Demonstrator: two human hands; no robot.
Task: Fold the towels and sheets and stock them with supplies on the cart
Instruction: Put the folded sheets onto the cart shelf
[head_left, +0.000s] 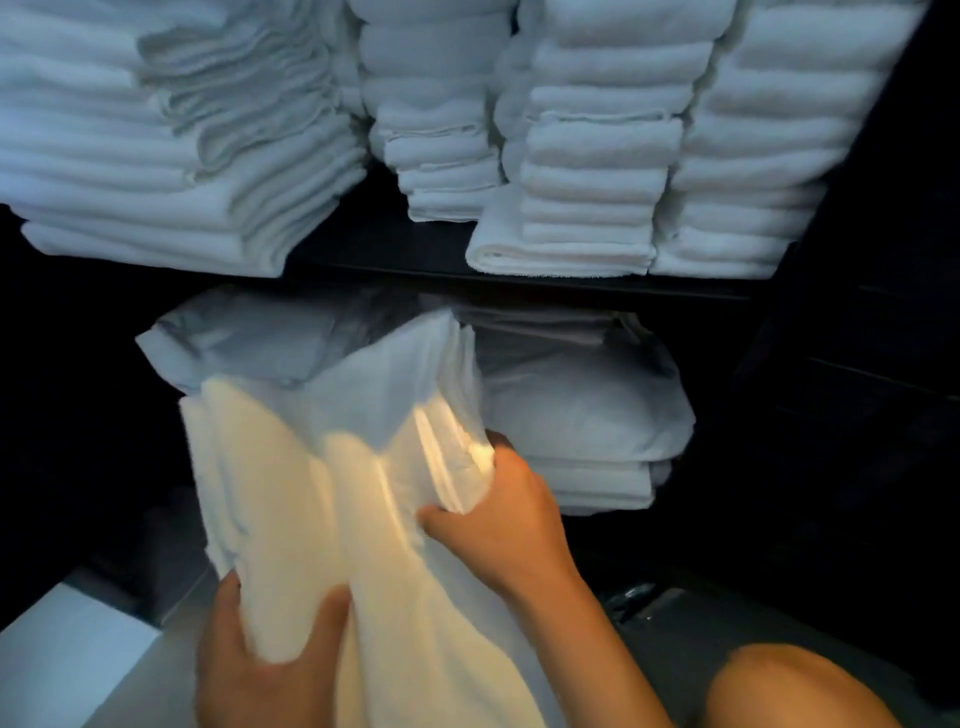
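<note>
Head view only. Linen (332, 509), a white folded bundle of several layers, is held upright in front of the cart's lower shelf (519, 283), its far edge reaching into the shelf opening. Left hand (270, 660) grips the near lower edge, thumb curled over the front face and fingers behind. Right hand (511, 525) grips the right edge, thumb pressed on the front and fingers wrapped round the layered side. Both hands are closed firmly on the bundle.

On the lower shelf, a folded stack (582, 415) sits to the right, just beside the bundle; a looser grey-white piece (244, 338) lies far left. The upper shelf carries stacks of folded towels: a broad stack (130, 171) on the left, a small narrow stack (441, 130) in the middle, taller stacks (649, 156) on the right.

Judgement: the step in hand is stocking, not folding. The next move calls for laying the bundle flat and sliding it into the space left of the existing stack, keeping the layers from splaying apart.
</note>
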